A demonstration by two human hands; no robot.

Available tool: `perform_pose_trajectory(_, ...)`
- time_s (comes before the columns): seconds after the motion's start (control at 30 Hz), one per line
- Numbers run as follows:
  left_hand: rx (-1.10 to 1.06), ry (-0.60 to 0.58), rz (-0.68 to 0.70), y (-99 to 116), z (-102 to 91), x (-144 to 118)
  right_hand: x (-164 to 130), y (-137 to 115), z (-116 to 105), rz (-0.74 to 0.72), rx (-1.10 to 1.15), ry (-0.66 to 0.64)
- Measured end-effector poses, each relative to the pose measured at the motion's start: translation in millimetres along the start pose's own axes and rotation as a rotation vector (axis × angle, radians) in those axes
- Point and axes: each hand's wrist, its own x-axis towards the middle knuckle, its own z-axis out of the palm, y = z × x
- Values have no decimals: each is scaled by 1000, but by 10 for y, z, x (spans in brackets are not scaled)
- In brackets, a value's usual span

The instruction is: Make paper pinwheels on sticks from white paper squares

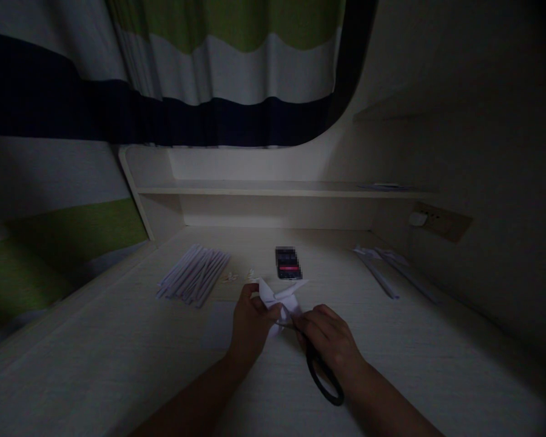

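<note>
Folded white paper [279,297]: you are pinching it in your left hand [251,325], raised over the desk [118,364] for cutting; right hand [332,346] fingers are gripping black scissors [321,373], blades meeting it; paper strips [195,274] lying beyond

Dim home room, striped curtain [218,67], shelved desk [118,364]
</note>
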Motion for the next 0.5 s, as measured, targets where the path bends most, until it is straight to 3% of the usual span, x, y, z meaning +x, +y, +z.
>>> perform_pose_trajectory(0.23, -2, -2, 5, 20, 13, -3, 10, 27, 11, -47, 6, 23)
perform_pose_trajectory(0.5, 4, 0, 8, 15, 6, -3, -19, 1, 5, 16, 7, -27)
